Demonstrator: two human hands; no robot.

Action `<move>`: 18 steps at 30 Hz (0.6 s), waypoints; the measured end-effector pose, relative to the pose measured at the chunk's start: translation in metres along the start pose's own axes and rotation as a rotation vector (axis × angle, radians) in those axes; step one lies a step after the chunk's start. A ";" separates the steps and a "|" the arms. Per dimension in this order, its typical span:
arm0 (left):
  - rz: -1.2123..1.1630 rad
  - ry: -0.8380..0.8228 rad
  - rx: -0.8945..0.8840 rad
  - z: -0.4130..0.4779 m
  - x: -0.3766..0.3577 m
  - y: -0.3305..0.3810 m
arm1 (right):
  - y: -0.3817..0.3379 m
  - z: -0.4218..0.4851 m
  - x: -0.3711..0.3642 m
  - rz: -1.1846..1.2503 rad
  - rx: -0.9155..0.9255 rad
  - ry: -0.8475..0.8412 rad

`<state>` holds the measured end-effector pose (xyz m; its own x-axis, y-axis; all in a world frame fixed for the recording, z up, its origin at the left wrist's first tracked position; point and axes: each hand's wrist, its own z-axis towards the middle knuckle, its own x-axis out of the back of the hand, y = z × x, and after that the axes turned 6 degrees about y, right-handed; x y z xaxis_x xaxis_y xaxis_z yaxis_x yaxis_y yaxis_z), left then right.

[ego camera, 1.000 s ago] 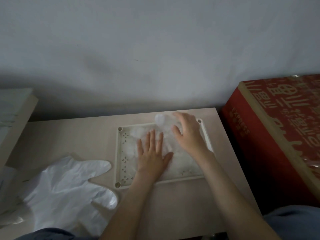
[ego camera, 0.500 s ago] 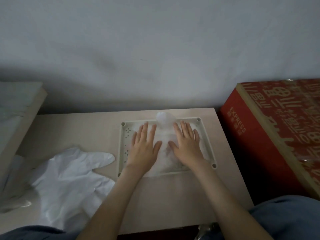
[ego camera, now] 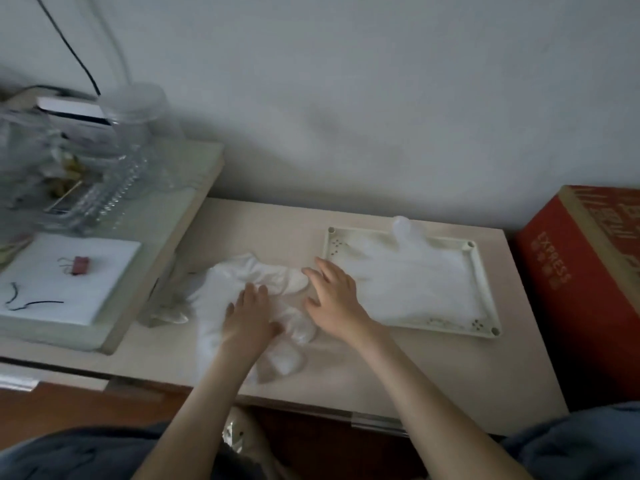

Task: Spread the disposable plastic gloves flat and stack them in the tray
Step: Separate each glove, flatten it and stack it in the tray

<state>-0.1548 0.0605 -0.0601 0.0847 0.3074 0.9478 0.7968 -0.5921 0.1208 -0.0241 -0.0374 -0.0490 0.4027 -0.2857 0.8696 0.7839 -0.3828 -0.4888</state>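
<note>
A cream rectangular tray (ego camera: pixel 483 282) sits on the right half of the pale table (ego camera: pixel 433 372). A clear plastic glove (ego camera: pixel 412 271) lies flat inside it, one finger poking over the far rim. Left of the tray, a loose pile of translucent gloves (ego camera: pixel 263 275) rests on the table. My left hand (ego camera: pixel 247 320) lies palm down on this pile with fingers spread. My right hand (ego camera: pixel 334 296) hovers or rests at the pile's right edge, fingers apart, just left of the tray. Neither hand visibly grips a glove.
A red cardboard box (ego camera: pixel 585 282) stands right of the table. On the left, a raised shelf (ego camera: pixel 138 258) carries a white pad with a binder clip (ego camera: pixel 79 265), clear plastic containers (ego camera: pixel 138 112) and a black cable. My knees are at the bottom.
Both hands have left the tray and moved left onto the loose glove pile. The glove they pressed stays flat in the tray. My head has turned left.
</note>
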 end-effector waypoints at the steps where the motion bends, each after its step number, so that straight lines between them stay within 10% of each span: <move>1: -0.011 0.045 -0.008 0.000 0.001 -0.001 | -0.002 -0.002 -0.002 -0.007 -0.012 -0.016; 12: -0.168 0.426 0.065 -0.016 0.037 0.002 | -0.001 -0.005 0.014 0.346 -0.167 0.048; 15: -0.677 0.561 0.072 -0.029 0.067 0.015 | -0.003 -0.009 0.029 0.868 -0.353 0.091; 18: -1.577 0.199 0.029 -0.034 0.087 0.024 | 0.001 -0.008 0.037 1.120 -0.393 0.084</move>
<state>-0.1484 0.0477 0.0354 -0.8760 0.4728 -0.0949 0.0167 0.2265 0.9739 -0.0125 -0.0554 -0.0178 0.7275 -0.6839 -0.0552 -0.1887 -0.1221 -0.9744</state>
